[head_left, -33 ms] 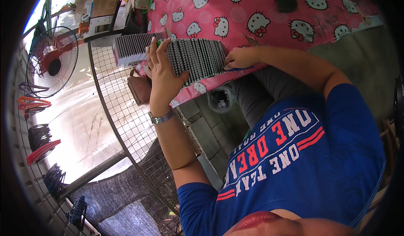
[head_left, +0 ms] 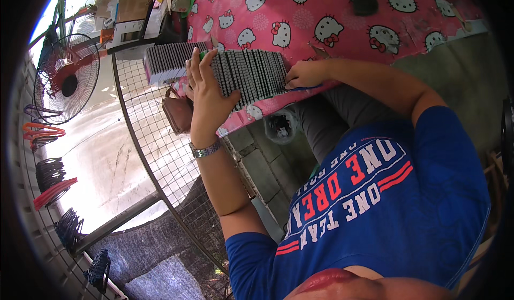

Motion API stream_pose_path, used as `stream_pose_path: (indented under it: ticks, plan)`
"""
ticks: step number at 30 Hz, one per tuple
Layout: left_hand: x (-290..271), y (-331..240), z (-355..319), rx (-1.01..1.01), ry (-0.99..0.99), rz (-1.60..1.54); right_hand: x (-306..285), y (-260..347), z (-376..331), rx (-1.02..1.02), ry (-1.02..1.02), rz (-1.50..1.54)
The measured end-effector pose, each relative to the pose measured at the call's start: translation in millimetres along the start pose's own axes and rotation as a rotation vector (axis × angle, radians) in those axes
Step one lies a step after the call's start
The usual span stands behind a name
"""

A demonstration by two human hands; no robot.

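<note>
A long row of thin flat pieces (head_left: 249,78), striped dark and pale and packed on edge, lies along the table's near side. My left hand (head_left: 206,88) rests against the row's left end, its fingers stretched and spread, the thumb along the near side. At the right end, my right hand (head_left: 304,75) has its fingers curled in and touching the last pieces. What those fingertips pinch, if anything, is hidden. A flat blue edge (head_left: 308,88) shows just below the right hand. Beyond my left hand stands a second row of similar thin pieces (head_left: 174,59).
The table wears a pink cat-patterned cover (head_left: 302,38), with a dark rounded object (head_left: 364,0) far right. A brown pouch (head_left: 178,112) hangs by the wire grid (head_left: 144,118) at left. Below the table edge is a clear plastic bag (head_left: 281,126). A fan (head_left: 67,78) stands far left.
</note>
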State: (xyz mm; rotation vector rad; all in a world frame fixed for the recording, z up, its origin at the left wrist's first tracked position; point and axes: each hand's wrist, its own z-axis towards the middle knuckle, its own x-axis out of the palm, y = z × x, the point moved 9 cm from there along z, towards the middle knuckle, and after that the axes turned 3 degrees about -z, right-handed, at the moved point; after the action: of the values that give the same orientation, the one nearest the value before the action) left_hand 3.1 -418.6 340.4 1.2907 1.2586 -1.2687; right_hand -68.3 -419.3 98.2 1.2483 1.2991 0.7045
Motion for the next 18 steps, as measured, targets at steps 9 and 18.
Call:
stream_pose_path:
  ticks: [9, 18]
  plan:
    - [-3.6, -5.7, 0.2, 0.018, -0.016, 0.057, -10.7, 8.1, -6.3, -0.233, -0.269, -0.157]
    - [-2.7, -5.2, -0.2, 0.001, -0.01, 0.098, -16.2, 24.0, -21.1, -0.313, -0.384, -0.483]
